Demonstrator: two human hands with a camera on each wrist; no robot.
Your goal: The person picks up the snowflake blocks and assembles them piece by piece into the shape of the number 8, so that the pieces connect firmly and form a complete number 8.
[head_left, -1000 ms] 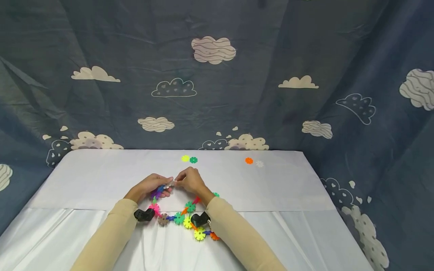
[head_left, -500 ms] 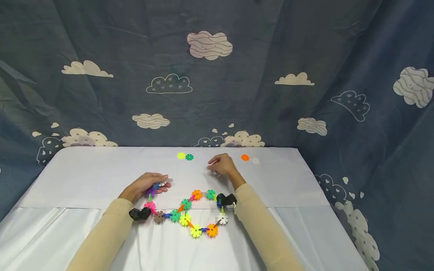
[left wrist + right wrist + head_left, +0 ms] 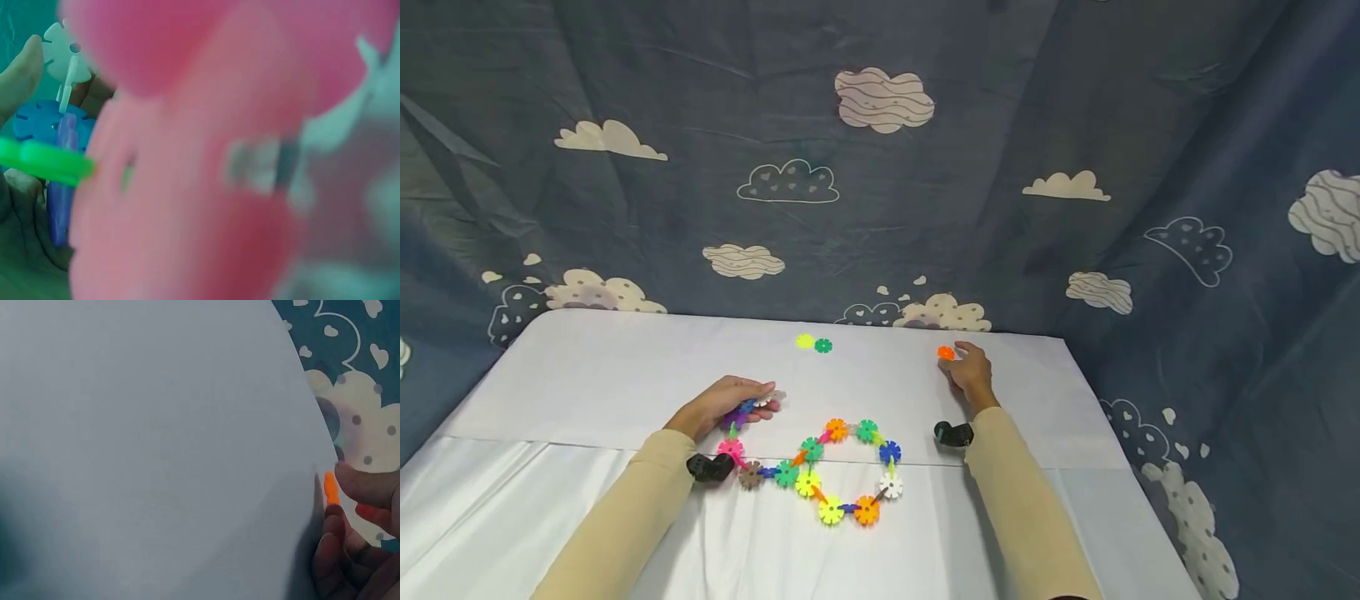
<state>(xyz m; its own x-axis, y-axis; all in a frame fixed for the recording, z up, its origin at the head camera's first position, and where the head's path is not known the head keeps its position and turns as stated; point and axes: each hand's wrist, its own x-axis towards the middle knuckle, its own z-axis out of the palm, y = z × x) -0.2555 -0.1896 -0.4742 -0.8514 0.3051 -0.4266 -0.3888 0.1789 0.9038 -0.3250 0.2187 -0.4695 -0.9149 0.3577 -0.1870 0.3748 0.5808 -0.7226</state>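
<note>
My left hand [image 3: 721, 406] holds one end of a chain of notched plastic snowflake discs [image 3: 786, 474]. Thumb and fingers lie about its white disc [image 3: 59, 50] and blue disc [image 3: 39, 122]; a purple disc [image 3: 60, 206] and a green disc [image 3: 47, 162] follow. A blurred pink disc [image 3: 181, 187] fills much of the left wrist view. The chain's far part forms a closed ring on the cloth. At the table's back right, my right hand [image 3: 972, 372] has its fingertips at opposite edges of a loose orange disc [image 3: 946, 352], seen edge-on in the right wrist view.
A loose yellow disc [image 3: 805, 341] and a loose green disc [image 3: 823, 346] lie side by side near the back edge. White cloth [image 3: 647, 367] covers the table. Behind it hangs a dark curtain [image 3: 925, 225] with cloud prints.
My right hand has left the chain's end and moved right to the orange disc. It now covers the spot where a loose white disc lay. My left hand keeps its hold.
</note>
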